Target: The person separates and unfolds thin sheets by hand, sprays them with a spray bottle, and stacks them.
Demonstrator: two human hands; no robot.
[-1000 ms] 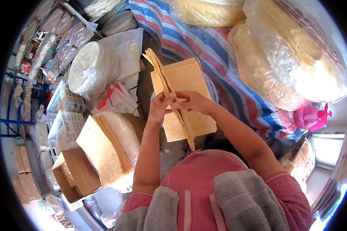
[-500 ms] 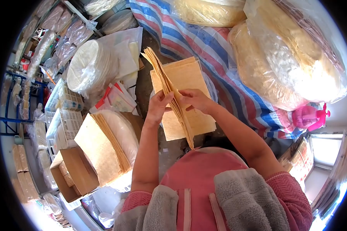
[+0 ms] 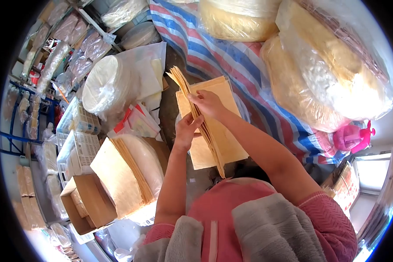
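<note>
A thin stack of tan, papery sheets point(image 3: 210, 143) stands on edge between my hands, its far end slightly fanned. My left hand point(image 3: 188, 130) grips its left side near the middle, thumb on the near face. Farther up, my right hand point(image 3: 207, 104) has its fingers bent over the stack's upper edge; some fingertips are hidden. Below lies a flat pile of similar tan sheets point(image 3: 228, 142), partly covered by the held stack and my right forearm.
On the left are another tan sheet stack point(image 3: 118, 174), an open cardboard box point(image 3: 91, 203), white plastic baskets point(image 3: 86, 148) and a wrapped round bundle point(image 3: 105, 85). A striped tarp point(image 3: 249, 94), large plastic-wrapped bundles point(image 3: 310, 83) and a pink spray bottle point(image 3: 353, 137) are to the right.
My right hand has moved from the stack's right side farther up along it, onto its upper edge. My left hand keeps its hold. The whole view has shifted slightly.
</note>
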